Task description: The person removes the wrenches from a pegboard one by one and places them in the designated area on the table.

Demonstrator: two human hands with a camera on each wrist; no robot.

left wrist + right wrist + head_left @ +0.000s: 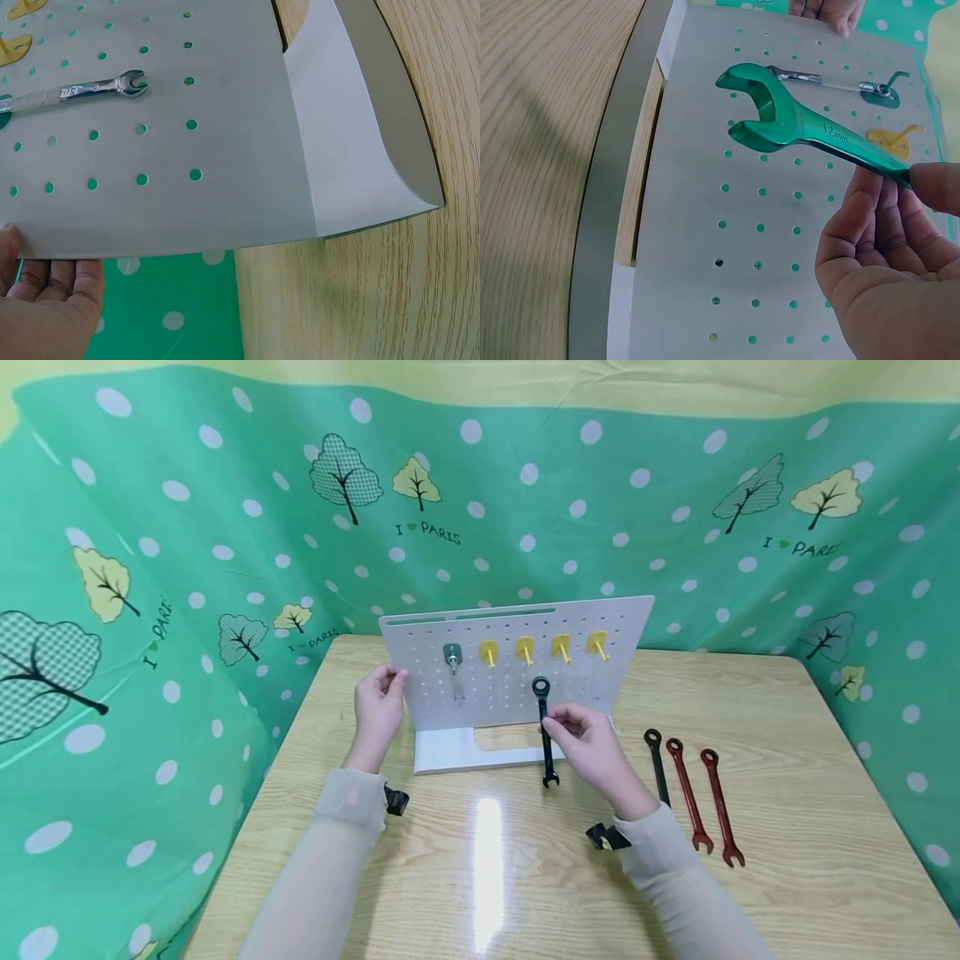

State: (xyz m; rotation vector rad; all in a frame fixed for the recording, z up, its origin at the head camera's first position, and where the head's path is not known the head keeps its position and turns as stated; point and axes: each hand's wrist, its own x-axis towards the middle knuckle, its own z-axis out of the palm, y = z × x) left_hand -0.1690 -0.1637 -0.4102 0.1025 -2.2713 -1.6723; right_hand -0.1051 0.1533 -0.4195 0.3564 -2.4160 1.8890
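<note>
Wrench (547, 747), pinched in the right hand (588, 747), stands nearly upright, ring end toward the yellow hooks (525, 650) on the pegboard (430, 692) whose edge the left hand (378, 708) grips.

A ratcheting combination wrench (817, 131), glossy green up close and stamped "12mm", is held along its shank in the right hand (588, 739) — almost upright, ring end at the top and open end at the bottom, before the pegboard (495, 693). The pegboard, a pale grey sheet with rows of small round holes, stands on its flat white base on the counter (420, 860) — its left edge pinched by the left hand (378, 706).
</note>
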